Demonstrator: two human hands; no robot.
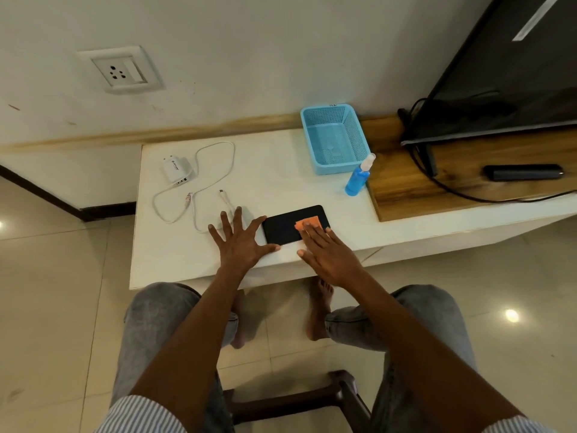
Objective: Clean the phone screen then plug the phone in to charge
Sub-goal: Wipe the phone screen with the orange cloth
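While the phone (pixel 288 226) lies flat on the white bench (pixel 274 170), the right hand (pixel 327 254) presses an orange cloth (pixel 307 222) on its screen with straight fingers. Spread flat, the left hand (pixel 239 242) touches the phone's edge. Nearby sit the charger (pixel 175 171), cable (pixel 215 170), blue basket (pixel 334 139) and spray bottle (pixel 358 178).
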